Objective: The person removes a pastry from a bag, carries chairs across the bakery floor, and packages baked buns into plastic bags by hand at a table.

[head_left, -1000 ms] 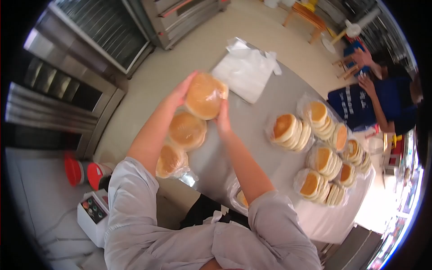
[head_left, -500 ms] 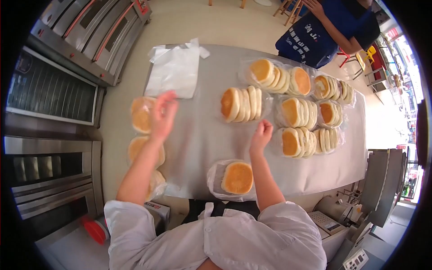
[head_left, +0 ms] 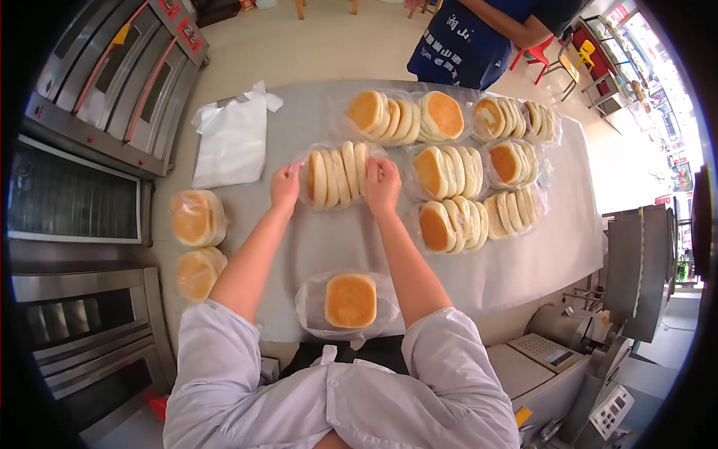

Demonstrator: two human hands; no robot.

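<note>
In the middle of the steel table [head_left: 299, 247], a row of flat round breads [head_left: 338, 176] stands on edge in a clear plastic bag. At the row's left end, my left hand [head_left: 285, 188] pinches the edge of that bag. My right hand [head_left: 383, 185] is closed on the bag at the opposite end, its fingertips against the last bread. Closer to my body, another bread [head_left: 351, 301] lies flat, golden side up, on a clear plastic bag [head_left: 310, 303].
A stack of white plastic bags [head_left: 232, 146] lies at the table's far left. Bagged breads [head_left: 193, 218] line the left edge, and several more bagged rows [head_left: 449, 172] fill the right side. Across the table stands a person in a blue apron [head_left: 460, 45]. Ovens [head_left: 97, 82] flank the left.
My left hand has come from near the left-edge breads to the left end of the middle row. My right hand has moved onto that row's right end. The camera view has shifted.
</note>
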